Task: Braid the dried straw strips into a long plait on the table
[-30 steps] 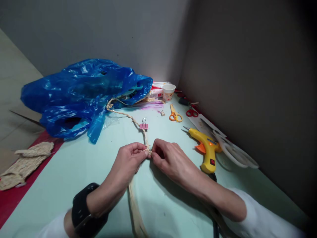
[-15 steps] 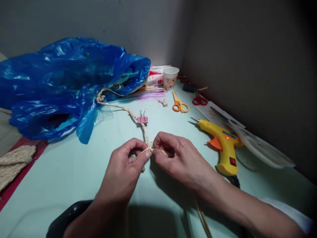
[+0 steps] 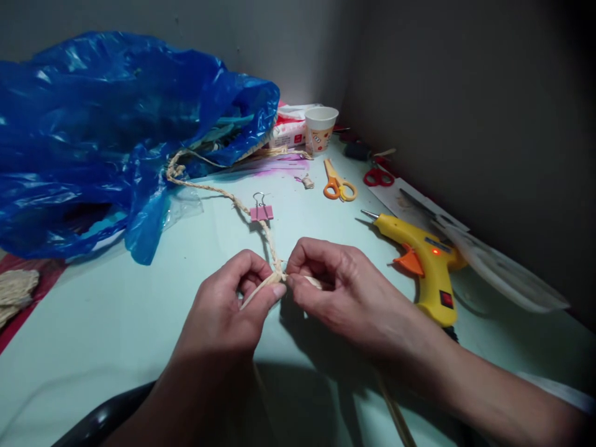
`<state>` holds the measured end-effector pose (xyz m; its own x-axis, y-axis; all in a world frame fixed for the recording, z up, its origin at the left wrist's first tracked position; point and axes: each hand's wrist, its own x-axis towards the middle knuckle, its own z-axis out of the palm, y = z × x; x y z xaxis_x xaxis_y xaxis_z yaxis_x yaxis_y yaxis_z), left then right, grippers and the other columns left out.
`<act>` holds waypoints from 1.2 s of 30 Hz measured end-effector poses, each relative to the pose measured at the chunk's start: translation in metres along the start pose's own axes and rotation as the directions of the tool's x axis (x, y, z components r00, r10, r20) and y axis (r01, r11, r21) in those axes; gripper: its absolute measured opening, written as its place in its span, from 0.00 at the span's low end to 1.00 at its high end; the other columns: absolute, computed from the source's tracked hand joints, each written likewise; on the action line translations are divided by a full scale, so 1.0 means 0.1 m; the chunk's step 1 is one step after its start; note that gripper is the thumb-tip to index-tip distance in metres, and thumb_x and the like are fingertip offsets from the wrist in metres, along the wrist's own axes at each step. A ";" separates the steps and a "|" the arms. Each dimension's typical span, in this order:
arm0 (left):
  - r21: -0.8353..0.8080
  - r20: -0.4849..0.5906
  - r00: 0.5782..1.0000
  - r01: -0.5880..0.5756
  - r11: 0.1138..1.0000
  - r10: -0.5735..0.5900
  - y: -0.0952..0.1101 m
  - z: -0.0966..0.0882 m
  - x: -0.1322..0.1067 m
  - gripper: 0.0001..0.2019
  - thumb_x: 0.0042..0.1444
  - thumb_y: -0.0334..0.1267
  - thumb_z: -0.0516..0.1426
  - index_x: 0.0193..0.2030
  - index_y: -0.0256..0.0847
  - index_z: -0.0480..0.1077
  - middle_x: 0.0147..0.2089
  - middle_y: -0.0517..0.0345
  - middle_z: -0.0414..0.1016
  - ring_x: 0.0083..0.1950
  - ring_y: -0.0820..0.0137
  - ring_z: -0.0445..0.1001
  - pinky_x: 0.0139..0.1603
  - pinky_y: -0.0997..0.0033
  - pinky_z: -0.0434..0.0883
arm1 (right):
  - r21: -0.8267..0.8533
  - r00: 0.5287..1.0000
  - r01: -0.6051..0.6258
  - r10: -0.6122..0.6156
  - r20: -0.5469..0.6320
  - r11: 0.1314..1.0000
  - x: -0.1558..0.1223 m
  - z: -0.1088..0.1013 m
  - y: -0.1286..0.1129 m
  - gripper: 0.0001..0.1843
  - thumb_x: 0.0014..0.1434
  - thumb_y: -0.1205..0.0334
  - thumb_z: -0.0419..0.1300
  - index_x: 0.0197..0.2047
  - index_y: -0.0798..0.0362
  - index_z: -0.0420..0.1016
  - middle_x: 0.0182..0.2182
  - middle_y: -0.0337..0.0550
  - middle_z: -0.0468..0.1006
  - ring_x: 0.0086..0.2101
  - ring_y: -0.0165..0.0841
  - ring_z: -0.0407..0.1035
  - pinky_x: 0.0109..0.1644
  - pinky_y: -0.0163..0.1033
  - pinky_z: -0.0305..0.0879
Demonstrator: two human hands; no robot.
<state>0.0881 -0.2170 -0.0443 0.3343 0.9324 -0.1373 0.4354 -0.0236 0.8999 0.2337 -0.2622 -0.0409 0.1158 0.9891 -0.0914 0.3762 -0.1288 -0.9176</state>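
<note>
In the head view, your left hand [image 3: 226, 304] pinches thumb against fingers, clamped on the working end of a braided straw cord [image 3: 216, 188]; a pale strand lies across that thumb. Your right hand [image 3: 347, 285] has its thumb and forefinger together on a strand at the same spot, its fingertips just beside the left thumb. The cord runs from your fingertips away over the pale green tabletop [image 3: 116, 329], through a pink binder clip [image 3: 261, 213], to a coil against the blue plastic bag [image 3: 107, 124]. Loose strands [image 3: 395, 410] show below your right forearm. Near your right hand lies a yellow hot glue gun [image 3: 435, 267], its light glowing red, its nozzle pointing away to the left. Farther back are orange-and-yellow scissors [image 3: 339, 185] and, beyond them, a printed paper cup [image 3: 319, 141], upright.
</note>
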 end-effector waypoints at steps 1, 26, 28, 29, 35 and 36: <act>-0.006 0.016 1.000 0.021 1.000 -0.021 0.00 0.00 0.00 0.07 0.47 0.38 0.61 0.25 0.41 0.66 0.21 0.65 0.59 0.24 0.74 0.56 0.25 0.75 0.55 | 0.001 1.000 -0.002 0.002 0.006 1.000 0.00 0.00 0.01 0.05 0.49 0.70 0.52 0.24 0.52 0.62 0.20 0.35 0.63 0.22 0.26 0.53 0.23 0.32 0.47; 0.008 0.199 0.972 0.124 0.992 -0.123 -0.02 -0.09 -0.01 0.11 0.55 0.46 0.55 0.29 0.42 0.69 0.22 0.66 0.63 0.26 0.74 0.59 0.29 0.74 0.57 | 0.075 0.989 -0.135 0.129 0.075 0.988 0.01 0.03 0.03 0.10 0.58 0.60 0.55 0.29 0.55 0.72 0.21 0.36 0.67 0.22 0.24 0.53 0.24 0.31 0.48; -0.016 0.211 0.965 0.165 0.986 -0.158 -0.01 -0.11 0.00 0.11 0.55 0.45 0.55 0.28 0.41 0.68 0.22 0.66 0.62 0.24 0.76 0.56 0.27 0.74 0.55 | 0.076 0.988 -0.132 0.126 0.084 0.988 0.02 0.02 0.03 0.10 0.58 0.60 0.55 0.30 0.55 0.72 0.21 0.36 0.67 0.22 0.24 0.53 0.24 0.31 0.48; -0.019 0.208 0.966 0.160 0.987 -0.153 -0.01 -0.12 0.01 0.11 0.55 0.45 0.54 0.27 0.41 0.68 0.23 0.66 0.63 0.25 0.76 0.56 0.27 0.75 0.54 | 0.075 0.989 -0.132 0.125 0.084 0.988 0.02 0.02 0.03 0.09 0.58 0.60 0.55 0.30 0.55 0.72 0.21 0.36 0.66 0.22 0.24 0.53 0.24 0.31 0.48; 0.040 0.181 0.973 0.135 0.990 -0.140 0.07 -0.12 0.02 0.12 0.52 0.46 0.56 0.26 0.41 0.70 0.24 0.62 0.67 0.30 0.70 0.63 0.33 0.72 0.60 | 0.020 0.991 -0.102 0.100 0.086 0.995 0.01 0.01 0.05 0.09 0.59 0.60 0.54 0.31 0.55 0.71 0.23 0.36 0.67 0.23 0.24 0.54 0.25 0.31 0.49; 0.048 0.183 0.972 0.144 0.988 -0.150 0.09 -0.11 0.02 0.12 0.52 0.47 0.57 0.26 0.41 0.71 0.25 0.62 0.69 0.31 0.70 0.64 0.33 0.72 0.61 | 0.002 0.993 -0.085 0.084 0.084 0.996 0.01 0.02 0.05 0.09 0.59 0.60 0.54 0.31 0.54 0.70 0.23 0.36 0.67 0.24 0.24 0.55 0.26 0.31 0.49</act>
<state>0.0828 -0.2115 -0.0321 0.4124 0.8434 -0.3445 0.5183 0.0938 0.8501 0.2343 -0.2622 -0.0463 0.0692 0.9772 -0.2008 0.3634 -0.2121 -0.9072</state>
